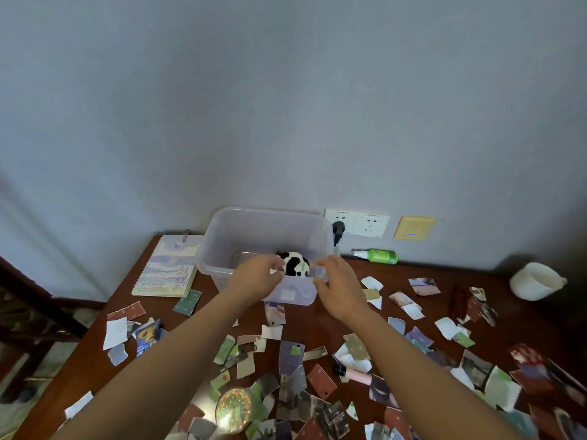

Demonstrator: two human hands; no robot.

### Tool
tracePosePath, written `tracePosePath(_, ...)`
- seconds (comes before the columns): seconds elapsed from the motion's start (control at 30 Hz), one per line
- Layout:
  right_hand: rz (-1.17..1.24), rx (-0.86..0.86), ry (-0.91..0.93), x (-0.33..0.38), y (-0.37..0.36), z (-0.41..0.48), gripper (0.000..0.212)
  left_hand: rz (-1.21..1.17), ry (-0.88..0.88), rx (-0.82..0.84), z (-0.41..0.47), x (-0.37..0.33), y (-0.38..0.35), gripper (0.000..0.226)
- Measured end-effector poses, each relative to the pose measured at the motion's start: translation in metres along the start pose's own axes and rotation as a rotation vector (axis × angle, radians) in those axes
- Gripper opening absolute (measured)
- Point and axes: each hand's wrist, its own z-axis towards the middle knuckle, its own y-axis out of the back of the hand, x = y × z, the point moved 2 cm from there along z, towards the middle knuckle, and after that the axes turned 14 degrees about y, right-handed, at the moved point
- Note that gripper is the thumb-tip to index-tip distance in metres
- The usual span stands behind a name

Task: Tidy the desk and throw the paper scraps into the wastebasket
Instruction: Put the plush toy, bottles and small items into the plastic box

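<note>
While both forearms reach in from 6 o'clock toward 12, the hands meet at a clear plastic box (pixel 263 236) standing at 12 o'clock on the desk (pixel 301 319), against the wall.

Left hand (pixel 259 274): palm down over the near rim, fingers curled against the 9 o'clock side of a panda plush (pixel 295 265) lying inside the box. Clasping or merely touching: cannot tell.

Right hand (pixel 338 287): palm down, fingers loosely spread and slightly bent, holding nothing. Fingertips are at the box's near rim, on the plush's 3 o'clock side.

Paper scraps (pixel 321 381) lie strewn over the desk from 8 through 6 to 3 o'clock, beneath and between the forearms.

Spiral notebook (pixel 168 268) at 10 o'clock, just beside the box. Green bottle (pixel 379 256) on its side at 1 o'clock. White cup (pixel 533 281) at 2 o'clock.
</note>
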Motion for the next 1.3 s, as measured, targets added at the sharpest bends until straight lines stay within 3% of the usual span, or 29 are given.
tracePosePath(0.3,0.072,-0.15,-0.197,-0.062,0.059,-0.081,0.041,-0.286,-0.175,0.073,-0.029,-0.101,-0.047,0.026)
tracePosePath(0.73,0.031,-0.106,-0.295,-0.166,0.12,-0.126,0.044,-0.24,-0.126,0.19,-0.029,-0.201,-0.125,0.033)
tracePosePath(1.3,0.249,-0.063,-0.322,-0.277,0.083,-0.045,0.042,0.01,-0.099,0.148,0.1,-0.238,-0.186,0.057)
